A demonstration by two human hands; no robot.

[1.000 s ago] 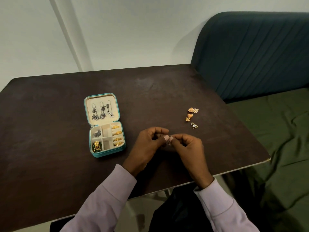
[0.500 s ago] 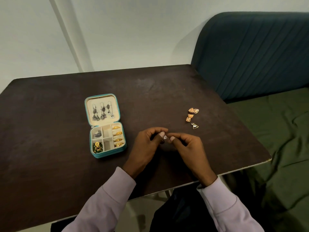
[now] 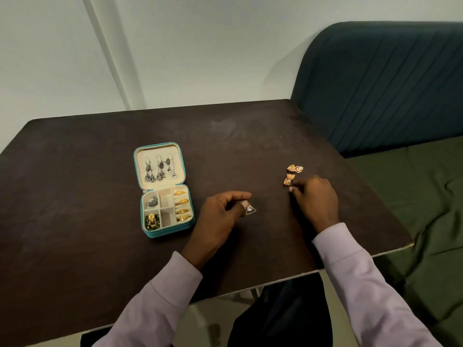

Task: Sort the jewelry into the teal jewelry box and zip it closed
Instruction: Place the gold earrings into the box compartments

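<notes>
Honestly, the triangular earring (image 3: 250, 209) pinched at the left hand (image 3: 220, 216)'s fingertips could slip onto the dark table (image 3: 75, 196) before reaching the open teal jewelry box (image 3: 165, 189) just beside it. The right hand (image 3: 316, 199) curls by the gold earrings (image 3: 292, 174); I cannot tell whether it grips anything underneath.

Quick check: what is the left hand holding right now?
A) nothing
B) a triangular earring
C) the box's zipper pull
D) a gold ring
B: the left hand pinches a triangular earring at its fingertips, just right of the open teal jewelry box.
</notes>
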